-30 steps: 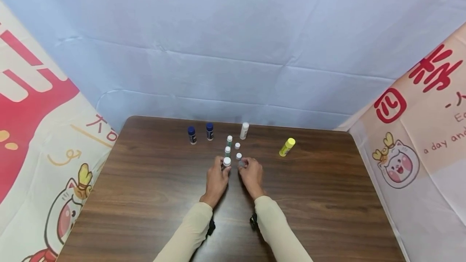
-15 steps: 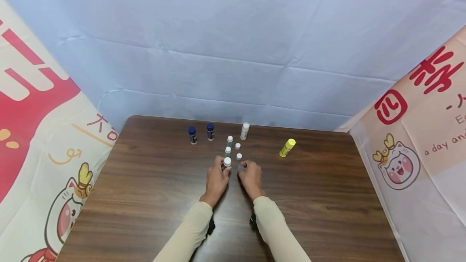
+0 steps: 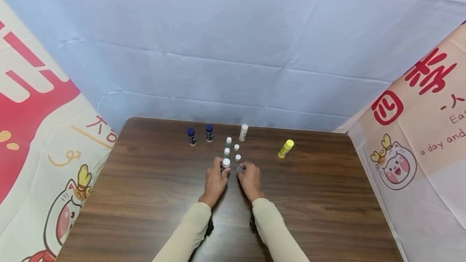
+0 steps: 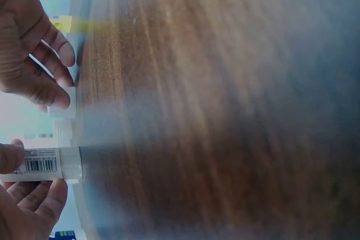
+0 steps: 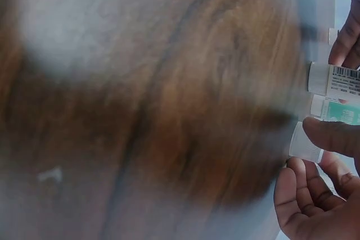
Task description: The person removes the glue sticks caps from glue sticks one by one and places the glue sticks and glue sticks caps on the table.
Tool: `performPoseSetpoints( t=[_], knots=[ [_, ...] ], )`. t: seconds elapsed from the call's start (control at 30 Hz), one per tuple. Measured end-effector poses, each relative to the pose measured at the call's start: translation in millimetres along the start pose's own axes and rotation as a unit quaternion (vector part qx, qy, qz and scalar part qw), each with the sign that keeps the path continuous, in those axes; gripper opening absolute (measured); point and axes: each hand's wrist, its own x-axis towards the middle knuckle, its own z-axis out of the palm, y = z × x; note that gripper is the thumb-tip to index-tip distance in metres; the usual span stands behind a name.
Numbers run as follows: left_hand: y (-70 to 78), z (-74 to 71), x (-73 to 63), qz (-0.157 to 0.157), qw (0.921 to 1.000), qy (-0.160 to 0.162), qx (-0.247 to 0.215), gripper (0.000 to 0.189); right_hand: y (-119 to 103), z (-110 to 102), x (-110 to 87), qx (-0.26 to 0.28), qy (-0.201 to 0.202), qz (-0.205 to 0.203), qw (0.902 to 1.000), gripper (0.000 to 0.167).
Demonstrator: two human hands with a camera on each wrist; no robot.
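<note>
My left hand point(image 3: 214, 182) grips an upright glue stick point(image 3: 226, 163) with a white top; its barcode label point(image 4: 42, 164) shows in the left wrist view. Beside it, my right hand point(image 3: 250, 180) pinches a whitish cap point(image 5: 305, 143) between thumb and fingers, low over the table. In the head view that cap looks greyish and is partly hidden by the fingers. Two green-labelled glue sticks, a nearer one point(image 3: 227, 153) and a farther one point(image 3: 228, 142), stand in line beyond my left hand. Two white caps, one nearer point(image 3: 238, 157) and one farther point(image 3: 236, 147), lie to their right.
Two blue-capped sticks, one left point(image 3: 191, 137) and one right point(image 3: 209, 133), stand at the back left of the wooden table point(image 3: 309, 205). A white stick point(image 3: 243, 132) stands behind the row. A yellow stick point(image 3: 286, 148) stands to the right. Cloth walls point(image 3: 233, 72) enclose the table.
My right hand has drawn slightly back toward me with the cap, widening the gap to the nearer white cap. My left hand keeps its grip on the glue stick, nearly still.
</note>
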Motion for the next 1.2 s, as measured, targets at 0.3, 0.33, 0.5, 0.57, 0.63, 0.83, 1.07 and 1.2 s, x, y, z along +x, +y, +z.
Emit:
performPoseSetpoints(
  t=[0.3,0.33,0.5,0.57,0.63,0.83,1.07,1.2],
  knots=[
    [0.6,-0.5,-0.3,0.000,1.0000,-0.004,-0.006,0.028,-1,1,-3.6,0.000,0.006,-0.004,1.0000,0.021],
    [0.9,-0.7,-0.2,-0.001,1.0000,-0.004,-0.004,0.028,0,1,-3.9,-0.001,0.006,-0.003,1.0000,0.022],
    [1.9,-1.3,0.7,-0.004,1.0000,-0.008,0.002,0.028,2,1,-4.7,0.025,-0.013,0.010,0.9995,0.035],
    [2.3,-1.7,1.1,-0.005,0.9999,-0.009,0.002,0.029,1,-2,-5.2,0.045,-0.017,0.015,0.9987,0.041],
    [2.6,-2.0,1.4,-0.005,0.9999,-0.009,0.001,0.029,0,-7,-5.6,0.061,-0.013,0.019,0.9979,0.044],
    [0.9,-0.3,1.3,-0.003,0.9999,-0.011,-0.006,0.028,5,-30,-3.2,0.089,0.036,0.037,0.9947,0.035],
    [0.5,-0.2,1.1,-0.003,0.9998,-0.015,-0.014,0.028,26,-60,3.4,0.087,0.110,0.078,0.9870,0.019],
    [0.2,-1.6,0.9,0.000,0.9999,-0.007,-0.016,0.029,39,-76,8.3,0.082,0.153,0.092,0.9805,0.016]
  ],
)
